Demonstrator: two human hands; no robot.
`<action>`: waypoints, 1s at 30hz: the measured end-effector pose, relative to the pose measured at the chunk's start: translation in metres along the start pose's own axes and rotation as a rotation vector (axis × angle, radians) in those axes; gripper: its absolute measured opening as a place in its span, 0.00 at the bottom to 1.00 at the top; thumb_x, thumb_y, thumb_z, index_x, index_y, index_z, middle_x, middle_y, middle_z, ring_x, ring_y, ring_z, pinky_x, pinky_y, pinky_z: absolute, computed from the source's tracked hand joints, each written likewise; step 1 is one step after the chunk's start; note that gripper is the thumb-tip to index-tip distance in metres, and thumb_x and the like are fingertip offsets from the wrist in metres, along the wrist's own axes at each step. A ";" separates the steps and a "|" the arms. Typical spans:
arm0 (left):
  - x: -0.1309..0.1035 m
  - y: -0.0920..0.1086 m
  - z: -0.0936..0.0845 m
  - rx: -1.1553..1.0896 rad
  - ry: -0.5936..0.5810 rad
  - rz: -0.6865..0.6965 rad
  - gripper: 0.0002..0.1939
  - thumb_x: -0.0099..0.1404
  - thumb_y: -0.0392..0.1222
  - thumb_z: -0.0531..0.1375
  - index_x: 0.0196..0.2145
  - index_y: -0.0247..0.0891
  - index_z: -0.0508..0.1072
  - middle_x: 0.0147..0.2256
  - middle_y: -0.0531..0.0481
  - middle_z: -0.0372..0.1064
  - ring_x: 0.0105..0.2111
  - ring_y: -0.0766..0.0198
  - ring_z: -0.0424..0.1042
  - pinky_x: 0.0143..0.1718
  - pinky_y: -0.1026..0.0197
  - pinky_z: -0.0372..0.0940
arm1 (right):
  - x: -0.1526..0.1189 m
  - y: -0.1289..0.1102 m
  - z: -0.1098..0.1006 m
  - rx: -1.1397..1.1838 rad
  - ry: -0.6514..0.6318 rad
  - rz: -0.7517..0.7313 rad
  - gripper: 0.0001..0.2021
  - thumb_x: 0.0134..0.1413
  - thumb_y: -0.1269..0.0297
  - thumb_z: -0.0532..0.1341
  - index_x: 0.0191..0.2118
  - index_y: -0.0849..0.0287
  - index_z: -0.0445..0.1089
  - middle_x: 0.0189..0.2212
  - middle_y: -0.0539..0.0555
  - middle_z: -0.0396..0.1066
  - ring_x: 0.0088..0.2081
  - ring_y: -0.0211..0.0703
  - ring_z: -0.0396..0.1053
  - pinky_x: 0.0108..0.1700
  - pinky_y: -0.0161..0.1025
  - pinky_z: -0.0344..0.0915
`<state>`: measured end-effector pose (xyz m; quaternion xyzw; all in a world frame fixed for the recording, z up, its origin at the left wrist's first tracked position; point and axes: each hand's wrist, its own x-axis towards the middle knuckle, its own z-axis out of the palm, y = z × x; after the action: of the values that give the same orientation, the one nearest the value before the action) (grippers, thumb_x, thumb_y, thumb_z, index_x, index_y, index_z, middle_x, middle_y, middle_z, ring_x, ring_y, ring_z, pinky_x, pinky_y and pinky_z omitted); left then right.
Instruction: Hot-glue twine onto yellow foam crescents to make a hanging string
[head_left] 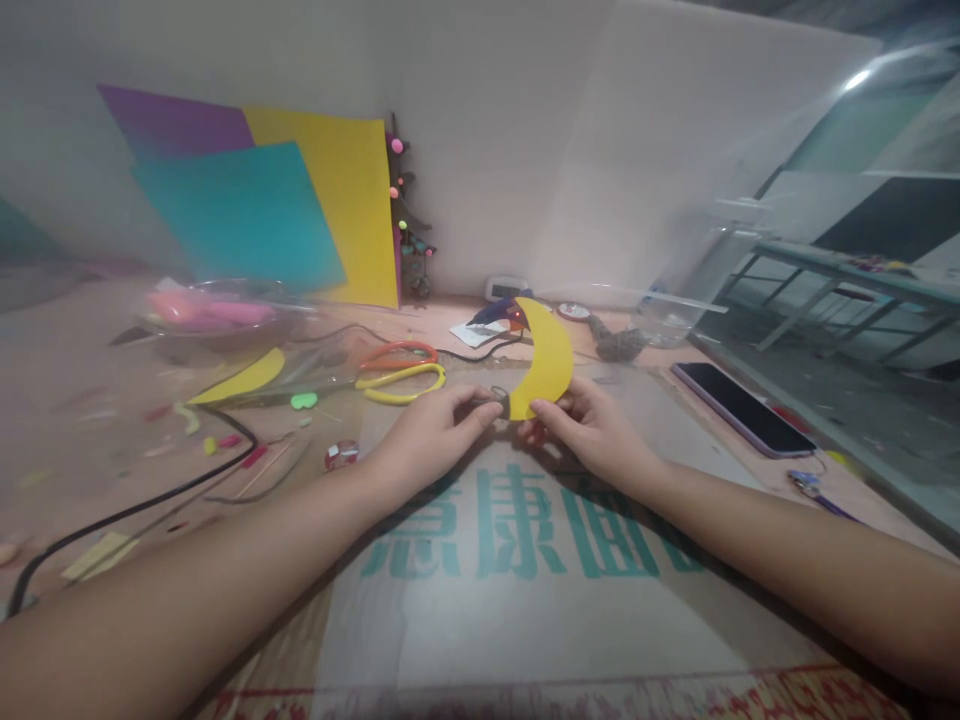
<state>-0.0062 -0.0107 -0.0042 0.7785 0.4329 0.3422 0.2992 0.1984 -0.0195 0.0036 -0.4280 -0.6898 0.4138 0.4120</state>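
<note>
My right hand point(589, 425) pinches the lower part of a yellow paper crescent point(553, 350) between thumb and fingers and holds it upright above the table. At the crescent's lower tip, my left hand point(457, 420) is closed, thumb against fingers, on a small dark piece with a thin wire-like loop point(499, 393); its exact kind is too blurred to tell. Beyond the crescent lies a dark glue gun point(502, 310) with a small red light, partly hidden by the paper. Scissors with orange and yellow handles point(405, 382) rest just past my left hand.
A printed sheet point(517, 620) lies under my forearms. At left are a black cable point(150, 500), a yellow paper scrap point(244, 378) and a clear bowl with pink things point(217, 310). Coloured sheets point(240, 210) lean on the wall. A phone point(739, 408) lies at right by the table edge.
</note>
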 end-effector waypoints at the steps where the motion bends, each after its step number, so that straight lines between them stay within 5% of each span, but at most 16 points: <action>1: 0.000 0.001 0.000 0.014 0.004 -0.004 0.13 0.67 0.47 0.55 0.38 0.38 0.76 0.34 0.51 0.74 0.34 0.61 0.69 0.36 0.61 0.60 | 0.000 0.000 0.000 0.006 -0.005 0.000 0.12 0.58 0.55 0.60 0.39 0.59 0.64 0.24 0.50 0.74 0.26 0.39 0.74 0.31 0.38 0.73; 9: -0.001 -0.002 0.000 -0.005 -0.025 -0.009 0.14 0.67 0.47 0.54 0.35 0.38 0.76 0.32 0.53 0.74 0.32 0.62 0.70 0.36 0.62 0.60 | 0.001 0.003 -0.004 0.014 0.000 0.002 0.15 0.59 0.51 0.59 0.40 0.60 0.65 0.25 0.52 0.75 0.26 0.38 0.73 0.30 0.36 0.72; 15: -0.001 0.001 0.001 -0.028 -0.002 0.002 0.10 0.64 0.45 0.58 0.38 0.38 0.76 0.37 0.51 0.75 0.37 0.62 0.71 0.38 0.62 0.62 | 0.001 0.003 0.000 -0.032 -0.047 -0.033 0.12 0.58 0.55 0.60 0.39 0.59 0.65 0.26 0.51 0.75 0.26 0.39 0.74 0.30 0.37 0.72; 24: 0.000 0.003 -0.001 0.000 0.017 0.066 0.08 0.63 0.42 0.58 0.30 0.37 0.74 0.30 0.53 0.72 0.32 0.64 0.68 0.34 0.62 0.59 | -0.001 0.007 0.002 -0.083 -0.079 -0.063 0.08 0.60 0.59 0.58 0.39 0.59 0.65 0.26 0.51 0.75 0.26 0.38 0.74 0.31 0.36 0.72; 30: 0.001 0.000 -0.001 -0.018 0.003 0.070 0.10 0.66 0.44 0.56 0.34 0.39 0.76 0.34 0.52 0.75 0.35 0.62 0.70 0.37 0.61 0.61 | 0.000 0.007 0.001 -0.107 -0.077 -0.071 0.09 0.60 0.58 0.58 0.40 0.59 0.65 0.26 0.51 0.75 0.26 0.38 0.74 0.31 0.37 0.72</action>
<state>-0.0065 -0.0101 -0.0038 0.7898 0.4028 0.3577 0.2933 0.1992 -0.0176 -0.0029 -0.4084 -0.7409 0.3778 0.3762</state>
